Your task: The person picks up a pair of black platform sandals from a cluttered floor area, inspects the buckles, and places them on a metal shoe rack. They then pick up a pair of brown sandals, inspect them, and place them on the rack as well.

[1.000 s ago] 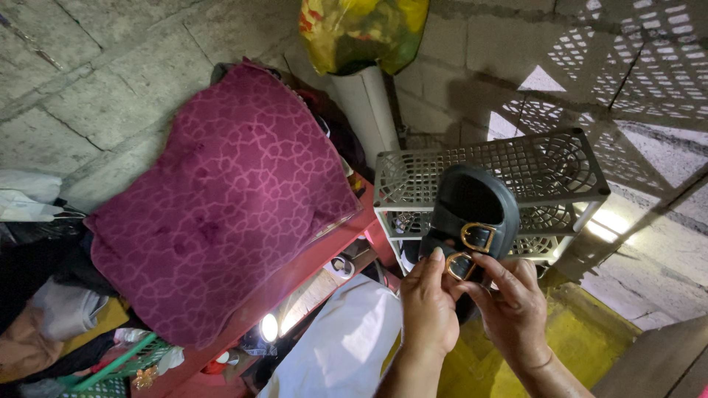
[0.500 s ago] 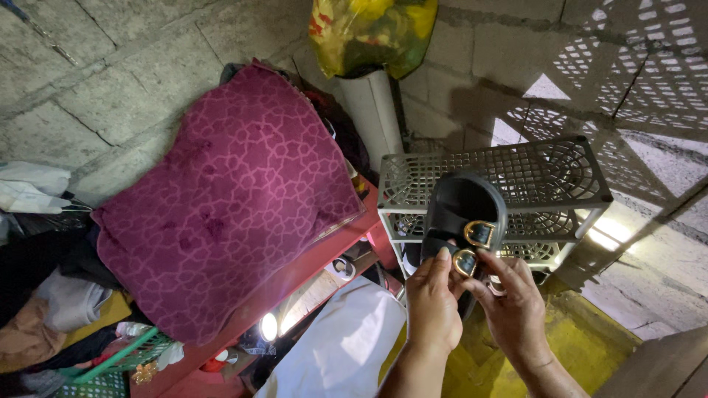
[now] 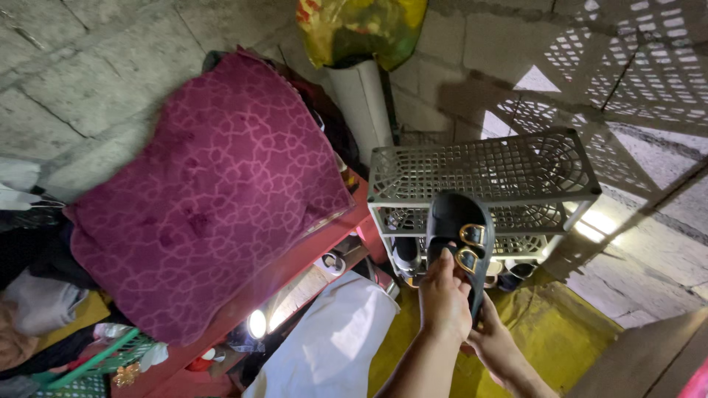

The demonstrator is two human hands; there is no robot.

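Sandal (image 3: 459, 234) at centre, held upright between left hand (image 3: 445, 302) at 7 o'clock and right hand (image 3: 495, 345) at 5 o'clock. Slatted rack (image 3: 487, 171) directly behind, at 12 o'clock. Patterned cloth (image 3: 199, 199) at 9 o'clock, draped over a shelf frame (image 3: 295, 258). Bag (image 3: 361, 29) hangs at 11 o'clock.

black sandal (image 3: 459, 236) | two gold buckles | held upright, toe up | before grey rack (image 3: 483, 171)

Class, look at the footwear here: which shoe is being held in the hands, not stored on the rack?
The black sandal with two gold buckles; the others sit on the grey rack's lower shelves.
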